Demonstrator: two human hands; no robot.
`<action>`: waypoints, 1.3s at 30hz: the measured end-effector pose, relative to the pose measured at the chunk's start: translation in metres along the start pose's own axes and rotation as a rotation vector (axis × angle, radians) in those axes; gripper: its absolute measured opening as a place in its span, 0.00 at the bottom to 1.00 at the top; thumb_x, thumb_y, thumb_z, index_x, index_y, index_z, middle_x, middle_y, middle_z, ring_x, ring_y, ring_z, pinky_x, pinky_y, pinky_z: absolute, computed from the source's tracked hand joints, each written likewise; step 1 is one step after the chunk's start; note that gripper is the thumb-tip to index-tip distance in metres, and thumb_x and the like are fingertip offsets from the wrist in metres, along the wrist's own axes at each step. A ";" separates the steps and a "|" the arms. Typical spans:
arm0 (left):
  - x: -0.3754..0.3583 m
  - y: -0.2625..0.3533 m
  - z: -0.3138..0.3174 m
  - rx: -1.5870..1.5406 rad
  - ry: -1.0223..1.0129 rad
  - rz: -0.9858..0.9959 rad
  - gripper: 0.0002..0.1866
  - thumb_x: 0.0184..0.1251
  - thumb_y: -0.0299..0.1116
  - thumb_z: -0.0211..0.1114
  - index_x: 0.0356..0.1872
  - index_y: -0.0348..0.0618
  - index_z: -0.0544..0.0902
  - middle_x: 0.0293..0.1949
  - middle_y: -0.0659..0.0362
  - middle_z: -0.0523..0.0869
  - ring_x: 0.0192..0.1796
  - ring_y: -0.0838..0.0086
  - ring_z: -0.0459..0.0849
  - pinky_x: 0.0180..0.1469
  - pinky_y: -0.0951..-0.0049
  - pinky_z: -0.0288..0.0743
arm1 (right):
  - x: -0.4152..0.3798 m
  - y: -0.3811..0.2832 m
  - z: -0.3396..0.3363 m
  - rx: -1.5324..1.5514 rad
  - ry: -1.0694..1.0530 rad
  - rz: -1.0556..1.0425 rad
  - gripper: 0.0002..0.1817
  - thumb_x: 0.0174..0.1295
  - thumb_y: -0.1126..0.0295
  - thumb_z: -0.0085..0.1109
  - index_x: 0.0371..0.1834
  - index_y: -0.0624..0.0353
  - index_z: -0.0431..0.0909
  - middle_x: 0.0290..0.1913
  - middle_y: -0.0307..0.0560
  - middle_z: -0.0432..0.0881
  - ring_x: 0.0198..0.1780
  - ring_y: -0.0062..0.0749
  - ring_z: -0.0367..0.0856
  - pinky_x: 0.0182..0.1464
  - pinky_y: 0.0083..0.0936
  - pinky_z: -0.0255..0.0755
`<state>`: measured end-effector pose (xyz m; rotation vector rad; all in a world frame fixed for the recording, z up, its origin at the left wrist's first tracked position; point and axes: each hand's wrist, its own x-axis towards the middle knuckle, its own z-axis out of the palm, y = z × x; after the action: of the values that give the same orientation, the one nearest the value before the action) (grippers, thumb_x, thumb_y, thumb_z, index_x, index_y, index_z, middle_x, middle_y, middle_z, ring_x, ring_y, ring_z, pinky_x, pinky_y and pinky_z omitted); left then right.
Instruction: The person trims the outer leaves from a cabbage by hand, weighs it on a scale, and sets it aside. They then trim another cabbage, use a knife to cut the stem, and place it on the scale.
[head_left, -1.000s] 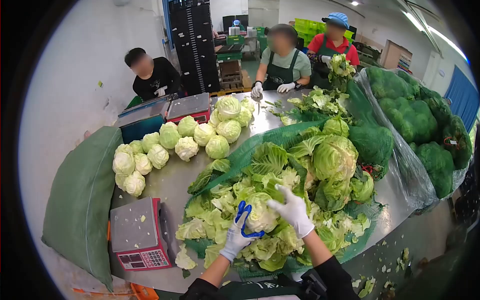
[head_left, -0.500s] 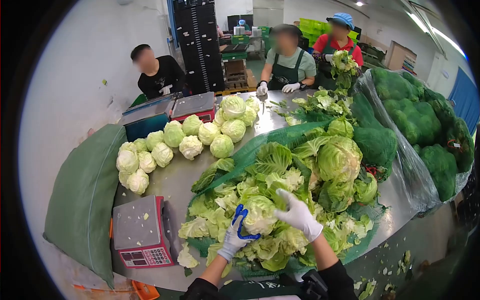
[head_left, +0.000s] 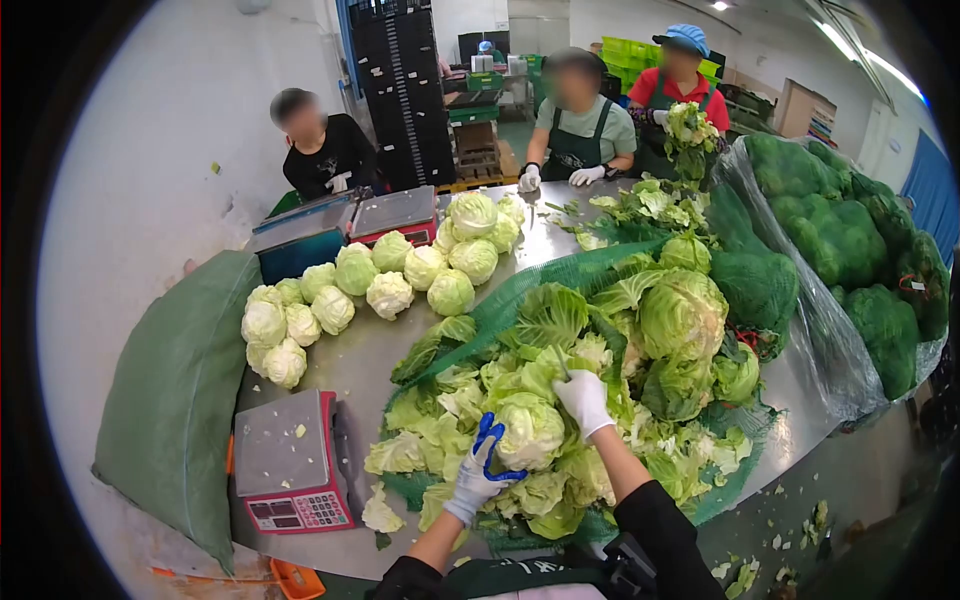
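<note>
A trimmed pale cabbage rests on a heap of loose leaves in front of me. My left hand, in a white glove with blue-coated fingers, cups its left side with thumb and fingers spread around it. My right hand, in a white glove, is closed just beyond the cabbage's upper right. From that fist a thin knife points up and away; its handle is hidden by the glove. Untrimmed cabbages with loose outer leaves lie to the right on green netting.
Pale cabbages line the table's left half. A red scale stands front left beside a stuffed green sack. Netted cabbages in plastic fill the right side. Several people stand across the table, one holding leafy cabbage.
My right hand has moved up from beside the cabbage, its open fingers now closed around a knife. My left hand stays on the cabbage. The view has shifted slightly.
</note>
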<state>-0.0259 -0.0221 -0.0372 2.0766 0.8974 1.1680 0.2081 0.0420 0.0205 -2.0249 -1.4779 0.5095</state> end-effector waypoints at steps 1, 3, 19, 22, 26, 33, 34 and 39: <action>0.001 0.004 -0.004 -0.008 -0.036 -0.019 0.52 0.41 0.36 0.82 0.71 0.52 0.61 0.73 0.48 0.59 0.73 0.55 0.61 0.72 0.61 0.60 | 0.005 0.004 -0.005 0.065 -0.061 0.115 0.14 0.54 0.56 0.61 0.28 0.55 0.85 0.30 0.56 0.84 0.37 0.50 0.83 0.42 0.40 0.75; 0.003 0.012 -0.007 -0.017 -0.071 -0.042 0.52 0.43 0.36 0.81 0.72 0.53 0.60 0.73 0.48 0.60 0.74 0.54 0.59 0.72 0.60 0.58 | 0.003 0.012 -0.012 0.170 -0.150 0.179 0.17 0.55 0.54 0.62 0.30 0.58 0.83 0.28 0.55 0.84 0.35 0.50 0.84 0.41 0.39 0.75; 0.039 0.045 0.014 0.042 -0.003 -0.345 0.51 0.50 0.47 0.77 0.72 0.42 0.59 0.69 0.48 0.67 0.70 0.54 0.64 0.71 0.62 0.59 | -0.019 -0.012 0.001 -0.053 -0.164 -0.208 0.34 0.55 0.40 0.61 0.41 0.67 0.78 0.32 0.65 0.83 0.39 0.57 0.83 0.43 0.43 0.75; 0.028 0.043 0.017 0.086 0.000 -0.345 0.51 0.49 0.47 0.77 0.72 0.42 0.59 0.69 0.48 0.66 0.71 0.55 0.63 0.71 0.62 0.59 | -0.010 -0.008 0.011 -0.149 -0.109 -0.181 0.29 0.58 0.43 0.58 0.36 0.64 0.78 0.30 0.62 0.83 0.37 0.55 0.83 0.42 0.44 0.75; 0.025 0.018 0.011 -0.184 0.017 -0.429 0.52 0.47 0.42 0.80 0.73 0.42 0.59 0.70 0.51 0.64 0.72 0.60 0.63 0.72 0.65 0.58 | -0.010 -0.003 0.020 -0.137 -0.048 -0.188 0.27 0.59 0.44 0.58 0.35 0.64 0.78 0.29 0.61 0.83 0.34 0.55 0.83 0.40 0.44 0.75; 0.013 0.015 -0.028 -0.703 -0.146 -0.587 0.47 0.49 0.19 0.75 0.73 0.45 0.60 0.71 0.59 0.63 0.71 0.71 0.63 0.68 0.71 0.67 | -0.018 0.009 0.040 -0.119 0.119 -0.224 0.24 0.60 0.48 0.60 0.29 0.62 0.73 0.23 0.58 0.80 0.30 0.56 0.81 0.34 0.45 0.74; 0.009 0.020 -0.029 -0.766 -0.125 -0.628 0.47 0.51 0.22 0.75 0.73 0.45 0.59 0.71 0.58 0.63 0.72 0.70 0.62 0.70 0.70 0.61 | -0.020 0.011 0.041 -0.124 0.124 -0.249 0.24 0.60 0.47 0.60 0.29 0.62 0.72 0.22 0.59 0.79 0.30 0.56 0.81 0.34 0.45 0.73; 0.021 0.045 -0.012 -0.438 -0.018 -0.627 0.43 0.58 0.28 0.72 0.74 0.44 0.58 0.70 0.55 0.66 0.69 0.70 0.66 0.69 0.72 0.62 | -0.035 0.002 0.002 0.011 -0.066 -0.199 0.32 0.57 0.39 0.59 0.38 0.64 0.72 0.29 0.65 0.81 0.36 0.59 0.81 0.41 0.45 0.74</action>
<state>-0.0167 -0.0307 0.0122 1.3147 1.0655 0.8953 0.1970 0.0092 0.0168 -1.8426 -1.6905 0.5051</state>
